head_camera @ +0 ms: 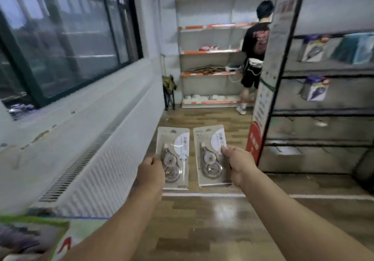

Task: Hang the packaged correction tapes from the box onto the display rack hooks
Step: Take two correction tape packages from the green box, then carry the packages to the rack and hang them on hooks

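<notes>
My left hand grips one packaged correction tape by its left edge. Beside it, my right hand pinches a second packaged correction tape by its right edge. Both packs are held upright in front of me, side by side and a little apart, above the wooden floor. The display rack stands to the right, its dark bars carrying a few hung packages. The box shows blurred at the bottom left corner.
A white radiator cover and a window run along the left. A person stands at white shelves at the back. A red and white sign panel covers the rack's end. A folded stool leans in the corner.
</notes>
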A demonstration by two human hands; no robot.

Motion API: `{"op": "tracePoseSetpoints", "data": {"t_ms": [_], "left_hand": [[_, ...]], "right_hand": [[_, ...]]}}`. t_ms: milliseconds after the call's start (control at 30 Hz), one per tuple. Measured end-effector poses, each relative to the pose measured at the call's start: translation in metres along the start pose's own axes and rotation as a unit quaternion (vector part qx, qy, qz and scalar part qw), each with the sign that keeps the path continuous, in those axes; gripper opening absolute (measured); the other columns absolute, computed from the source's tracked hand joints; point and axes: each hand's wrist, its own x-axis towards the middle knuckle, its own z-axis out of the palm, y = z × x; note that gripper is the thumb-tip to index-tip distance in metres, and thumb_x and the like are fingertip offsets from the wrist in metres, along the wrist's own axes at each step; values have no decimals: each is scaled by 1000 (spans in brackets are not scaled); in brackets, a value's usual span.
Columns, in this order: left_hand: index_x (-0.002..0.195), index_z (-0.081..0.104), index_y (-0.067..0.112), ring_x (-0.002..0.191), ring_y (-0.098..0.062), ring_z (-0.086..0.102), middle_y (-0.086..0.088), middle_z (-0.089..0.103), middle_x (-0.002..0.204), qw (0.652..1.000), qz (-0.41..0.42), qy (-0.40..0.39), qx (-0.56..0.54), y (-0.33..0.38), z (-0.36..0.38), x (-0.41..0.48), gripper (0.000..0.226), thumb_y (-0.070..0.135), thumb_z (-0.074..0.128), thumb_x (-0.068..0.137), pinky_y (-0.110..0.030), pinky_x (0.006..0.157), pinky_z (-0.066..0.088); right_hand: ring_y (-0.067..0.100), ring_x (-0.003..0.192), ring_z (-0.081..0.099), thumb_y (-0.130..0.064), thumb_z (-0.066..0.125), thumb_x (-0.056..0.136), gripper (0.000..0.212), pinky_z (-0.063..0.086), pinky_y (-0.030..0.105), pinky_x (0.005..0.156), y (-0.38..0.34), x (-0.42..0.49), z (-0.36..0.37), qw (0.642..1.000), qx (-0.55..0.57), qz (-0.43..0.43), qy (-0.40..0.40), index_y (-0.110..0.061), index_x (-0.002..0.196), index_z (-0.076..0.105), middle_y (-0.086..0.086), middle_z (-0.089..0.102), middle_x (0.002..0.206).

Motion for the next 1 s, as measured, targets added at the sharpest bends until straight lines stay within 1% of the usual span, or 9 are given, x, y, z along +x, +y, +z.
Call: {"op": "tracePoseSetpoints", "data": {"t_ms": [100,167,233,300,367,500,600,833,1000], "left_hand": [[80,56,11,64,-10,54,-2,57,73,997,23,-78,-18,32,90,-28,27,17,39,100,-22,50,40],[78,59,15,71,-18,63,-2,63,76,992,26,-122,-26,45,156,-44,29,19,41,100,-29,55,51],[70,57,20,79,-29,66,-6,66,78,988,29,-150,-29,58,223,-67,32,20,43,98,-42,68,57],[68,55,20,75,-26,64,-8,65,80,984,37,-172,-26,74,287,-96,33,19,42,99,-39,67,55],[72,56,16,70,-20,59,-5,63,77,978,38,-203,-25,90,344,-124,33,20,40,100,-30,59,48],[75,60,15,80,-30,65,-8,66,80,967,45,-250,-28,117,443,-160,31,23,42,99,-42,74,54],[73,59,17,83,-30,65,-9,67,82,963,49,-264,-23,133,504,-173,31,24,43,98,-43,78,55],[82,63,6,80,-29,59,-13,65,85,953,57,-297,-26,156,630,-175,32,23,42,99,-35,71,47],[82,62,10,77,-27,62,-10,67,83,937,48,-342,-50,179,736,-154,31,27,42,98,-37,74,53]], "right_hand": [[28,76,65,-9,56,94,11,56,37,69,-34,13,-87,994,46,-25,96,-3,96,65,14,69,88],[31,82,66,-7,57,93,10,56,44,79,-57,24,-152,985,76,-37,151,-3,93,65,16,69,90],[32,86,66,-7,59,89,8,53,51,87,-80,39,-220,973,98,-48,202,-2,91,65,18,70,94],[30,88,64,-6,61,84,12,50,56,92,-104,53,-285,962,108,-55,246,0,94,66,18,70,96],[31,92,66,-7,61,84,14,50,57,91,-128,65,-341,951,123,-68,275,-1,95,66,17,70,96],[36,101,66,-12,64,79,12,51,56,90,-172,85,-428,937,130,-83,314,-6,88,70,15,73,95],[37,102,65,-16,66,79,12,51,56,90,-192,99,-477,929,129,-87,335,-6,84,70,14,73,96],[35,99,66,-18,65,86,15,51,54,92,-220,163,-563,912,153,-95,368,-5,94,69,14,72,96],[35,97,67,-19,63,88,13,51,56,90,-261,237,-613,907,137,-104,384,-8,94,67,14,73,96]]}}
